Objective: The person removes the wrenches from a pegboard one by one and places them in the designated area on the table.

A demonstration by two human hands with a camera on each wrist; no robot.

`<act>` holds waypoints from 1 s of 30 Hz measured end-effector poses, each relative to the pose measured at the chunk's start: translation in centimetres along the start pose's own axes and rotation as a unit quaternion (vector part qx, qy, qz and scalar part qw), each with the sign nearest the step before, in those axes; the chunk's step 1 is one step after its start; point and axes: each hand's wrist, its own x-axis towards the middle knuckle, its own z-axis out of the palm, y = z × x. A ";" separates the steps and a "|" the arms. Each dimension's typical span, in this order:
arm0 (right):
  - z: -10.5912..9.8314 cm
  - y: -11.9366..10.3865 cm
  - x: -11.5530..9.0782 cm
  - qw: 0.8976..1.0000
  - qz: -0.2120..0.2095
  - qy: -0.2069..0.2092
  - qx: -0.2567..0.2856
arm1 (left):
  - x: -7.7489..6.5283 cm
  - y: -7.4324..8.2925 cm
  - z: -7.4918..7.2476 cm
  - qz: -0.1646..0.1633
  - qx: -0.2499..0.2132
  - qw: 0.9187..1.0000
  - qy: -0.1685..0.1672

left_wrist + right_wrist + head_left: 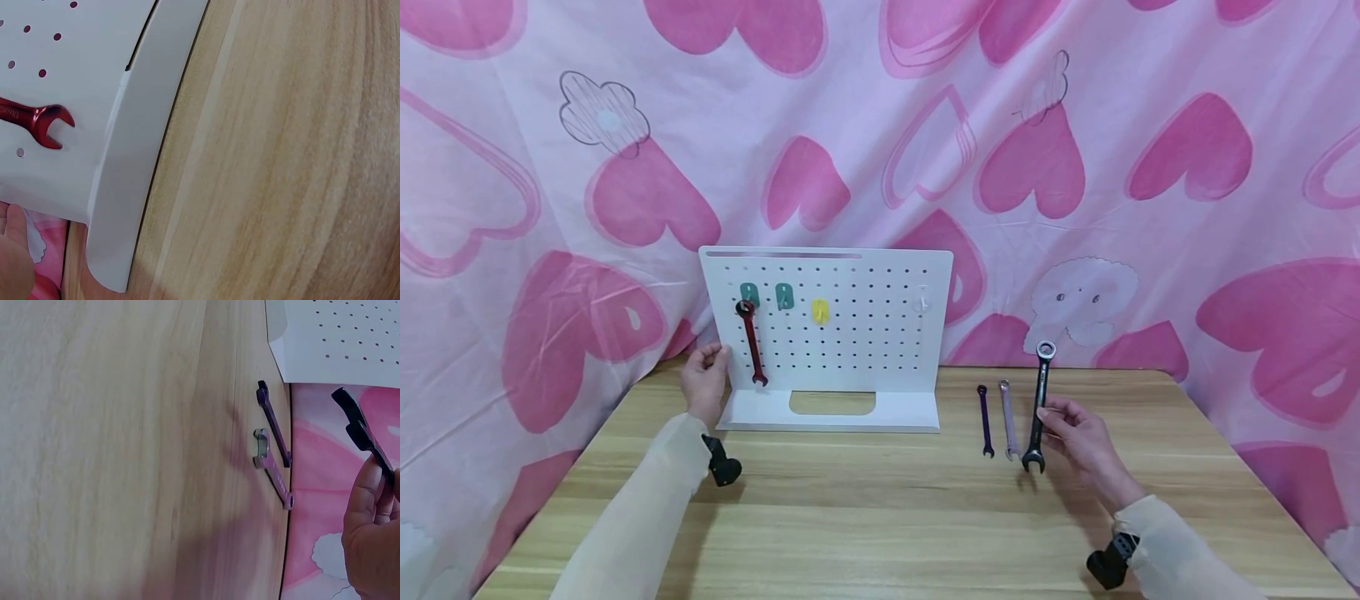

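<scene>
My right hand (1084, 437) pinches a black combination wrench (1040, 408) by its shaft, ring end up and open jaw down, raised over the wooden table. In the right wrist view the same black wrench (357, 428) points its open end away from my fingers. My left hand (704, 385) grips the left edge of a white pegboard (850, 350). From a green hook on that board hangs a red wrench (752, 343), whose open end (47, 124) shows in the left wrist view. Two smaller wrenches, one dark purple (985, 421) and one silvery (1008, 421), lie beside the held one.
Along the board sit another green hook (785, 296), a yellow hook (820, 312) and a clear hook (921, 299). The board's base stands on the wooden table (880, 517) near its back edge. Behind hangs a pink heart-patterned cloth (865, 117).
</scene>
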 end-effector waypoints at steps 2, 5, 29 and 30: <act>-0.2 0.1 0.1 1.000 0.001 0.000 0.000 | 0.0 0.0 0.0 -0.005 0.001 1.000 0.000; -0.6 0.3 0.3 1.000 0.006 -0.001 -0.003 | 0.1 -0.1 0.0 -0.007 -0.002 1.000 0.001; -2.5 1.7 2.1 0.996 0.009 0.002 -0.091 | 0.5 -0.4 0.0 -0.004 0.002 1.000 0.001; -2.5 1.8 2.2 0.995 0.010 0.003 -0.097 | 0.5 -0.4 0.0 -0.004 0.001 1.000 0.001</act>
